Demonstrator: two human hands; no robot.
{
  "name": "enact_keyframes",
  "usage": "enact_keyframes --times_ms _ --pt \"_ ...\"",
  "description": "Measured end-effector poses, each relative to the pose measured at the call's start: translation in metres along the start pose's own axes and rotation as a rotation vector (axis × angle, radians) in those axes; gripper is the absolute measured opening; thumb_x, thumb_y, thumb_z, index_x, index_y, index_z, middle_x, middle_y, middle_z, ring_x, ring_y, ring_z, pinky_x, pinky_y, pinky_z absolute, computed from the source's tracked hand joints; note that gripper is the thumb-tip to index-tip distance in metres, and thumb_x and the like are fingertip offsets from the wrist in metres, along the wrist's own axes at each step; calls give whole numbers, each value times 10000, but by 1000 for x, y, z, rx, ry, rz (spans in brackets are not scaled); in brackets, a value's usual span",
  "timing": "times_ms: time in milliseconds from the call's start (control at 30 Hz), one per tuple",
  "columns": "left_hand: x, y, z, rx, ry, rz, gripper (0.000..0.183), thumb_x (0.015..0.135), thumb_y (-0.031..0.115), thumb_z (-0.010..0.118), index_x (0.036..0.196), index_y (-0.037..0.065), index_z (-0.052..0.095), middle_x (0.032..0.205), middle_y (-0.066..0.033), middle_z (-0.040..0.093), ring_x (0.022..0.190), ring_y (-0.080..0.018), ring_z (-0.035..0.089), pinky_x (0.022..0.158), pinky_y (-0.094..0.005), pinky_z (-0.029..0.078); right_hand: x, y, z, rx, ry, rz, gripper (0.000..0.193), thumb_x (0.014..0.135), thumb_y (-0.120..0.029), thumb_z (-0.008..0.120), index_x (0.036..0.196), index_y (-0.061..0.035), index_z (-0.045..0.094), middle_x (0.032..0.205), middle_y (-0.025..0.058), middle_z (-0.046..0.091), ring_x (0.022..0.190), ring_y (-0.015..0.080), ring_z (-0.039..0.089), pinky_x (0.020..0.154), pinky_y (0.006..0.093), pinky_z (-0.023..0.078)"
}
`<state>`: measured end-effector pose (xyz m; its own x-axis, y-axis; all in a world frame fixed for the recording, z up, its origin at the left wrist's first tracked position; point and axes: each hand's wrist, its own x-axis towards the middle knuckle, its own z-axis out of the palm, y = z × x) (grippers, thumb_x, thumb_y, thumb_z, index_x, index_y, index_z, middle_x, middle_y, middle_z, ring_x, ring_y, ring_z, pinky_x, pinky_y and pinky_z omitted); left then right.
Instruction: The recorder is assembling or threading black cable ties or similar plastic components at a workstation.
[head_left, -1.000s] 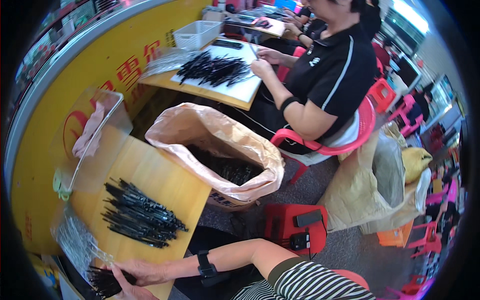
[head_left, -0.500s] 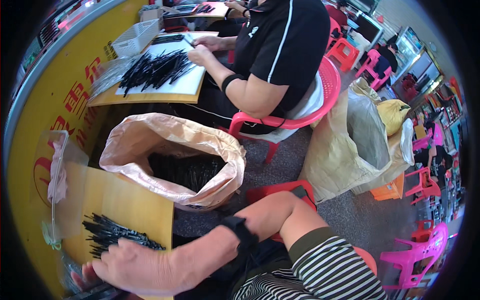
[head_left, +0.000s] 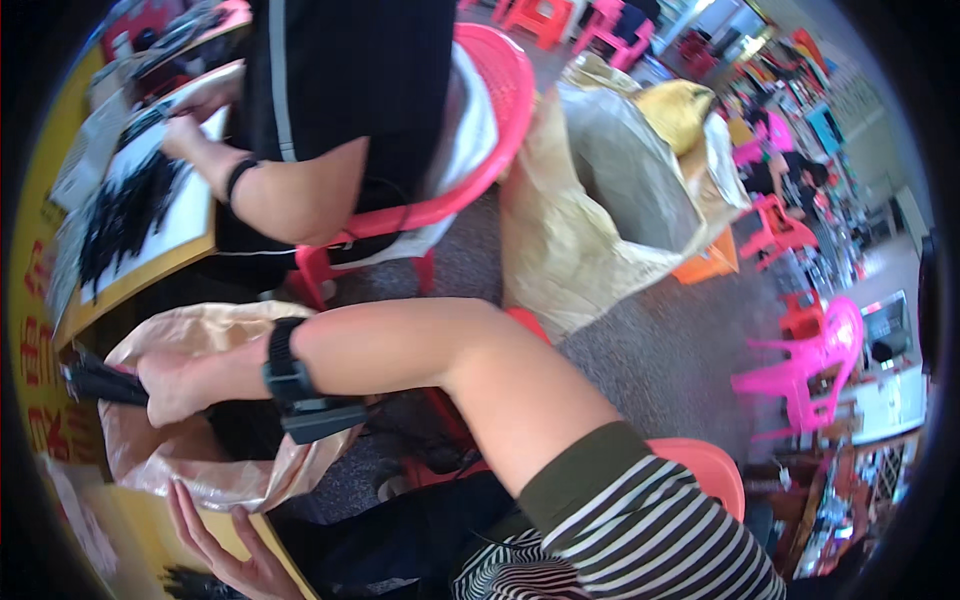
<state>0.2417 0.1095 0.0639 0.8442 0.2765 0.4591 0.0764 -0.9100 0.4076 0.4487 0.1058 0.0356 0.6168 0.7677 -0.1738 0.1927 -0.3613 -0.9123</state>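
Observation:
My right hand (head_left: 172, 386) is closed round a bundle of thin black strips (head_left: 105, 382), whose exact kind I cannot make out. The bundle sticks out to the left, over the far left rim of a pinkish-tan sack (head_left: 290, 480). More dark contents (head_left: 245, 425) lie down inside the sack's mouth, partly covered by my forearm. My left hand (head_left: 232, 555) is low in the view, fingers stretched and apart, by the sack's near rim and above a yellow wooden board (head_left: 140, 510). Beside it on the board lies a small pile of black strips (head_left: 195, 583).
A seated co-worker in black (head_left: 350, 80) handles black strips (head_left: 130, 215) on a white-topped board ahead left. Their red plastic chair (head_left: 510, 100) stands close by. A large open beige sack (head_left: 550, 240) is ahead right. A pink chair (head_left: 815, 370) stands at the right.
My right hand has gone from the board up and across to the sack, with a bundle now in it. My left hand has come into clearer view. The view has turned right.

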Motion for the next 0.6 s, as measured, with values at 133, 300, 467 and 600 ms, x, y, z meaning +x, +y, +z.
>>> enact_keyframes --times_ms 133,300,467,600 --pt "11 -6 10 22 -159 16 469 977 321 308 1334 31 402 1372 -128 404 1305 -290 312 1071 -415 234 8 28 17 -274 -190 177 61 653 -94 653 668 -42 682 645 96 661 650 199 662 607 302 524" --pt "4 -51 9 -19 -179 136 699 911 579 294 1286 11 454 1308 -140 458 1265 -310 360 990 -424 338 81 63 69 -869 -552 46 114 702 -144 630 764 -87 707 767 93 679 732 195 650 696 309 510" --pt "4 -52 25 -11 -164 177 859 810 716 337 1273 3 462 1282 -159 478 1227 -327 399 937 -426 380 168 108 151 -1200 -620 320 275 777 -204 504 947 -67 672 974 147 651 960 200 605 886 362 439" --pt "2 -49 34 -21 -165 158 929 739 757 397 1245 -17 477 1251 -163 502 1193 -342 430 956 -439 361 249 143 172 -1153 -434 398 265 767 -197 511 922 -59 674 944 152 654 930 205 613 865 368 448"
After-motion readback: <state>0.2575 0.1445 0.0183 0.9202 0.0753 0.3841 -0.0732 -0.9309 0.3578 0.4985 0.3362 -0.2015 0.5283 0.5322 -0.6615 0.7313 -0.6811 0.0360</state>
